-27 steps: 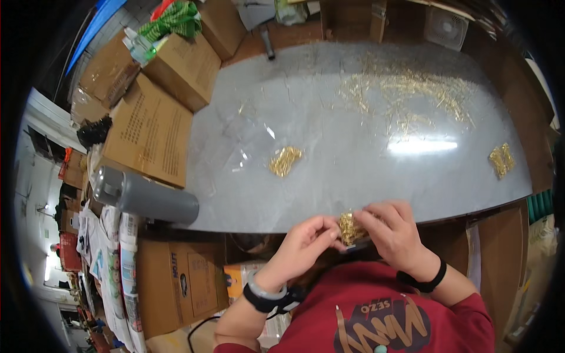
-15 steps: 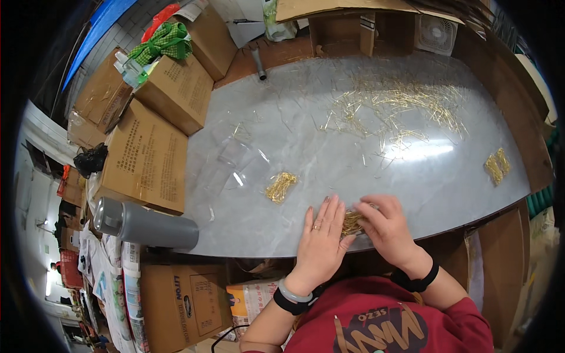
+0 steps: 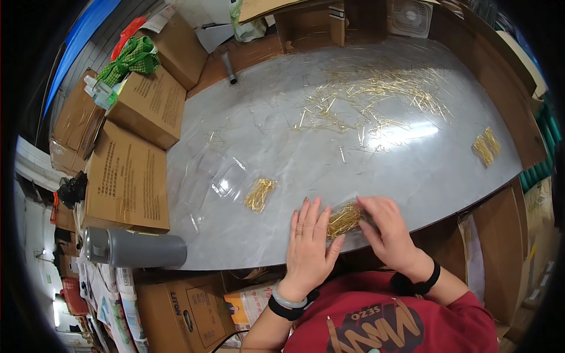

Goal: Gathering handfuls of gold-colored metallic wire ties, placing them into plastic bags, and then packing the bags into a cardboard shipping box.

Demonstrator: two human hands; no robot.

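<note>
Near the table's front edge lies a clear plastic bag of thin gold wire pins [image 3: 344,219]. My left hand [image 3: 309,250] rests flat along its left side, fingers stretched out and the thumb at the bag's lower edge. With fingers curled, my right hand [image 3: 389,234] grips the bag's right end. Another packed bundle of gold pins [image 3: 259,195] lies left of my left hand, beside clear empty bags [image 3: 220,176]. Loose gold pins [image 3: 406,88] are scattered over the far side of the grey table [image 3: 282,153].
Two more gold bundles [image 3: 486,147] lie at the right edge. A grey bottle [image 3: 147,250] stands out at the front left. Cardboard boxes [image 3: 126,176] line the left side. A cardboard wall [image 3: 494,76] bounds the right, and a white fan [image 3: 409,19] sits at the back.
The view has shifted slightly. My hands have spread a little apart, so more of the bag of gold pins shows between them.
</note>
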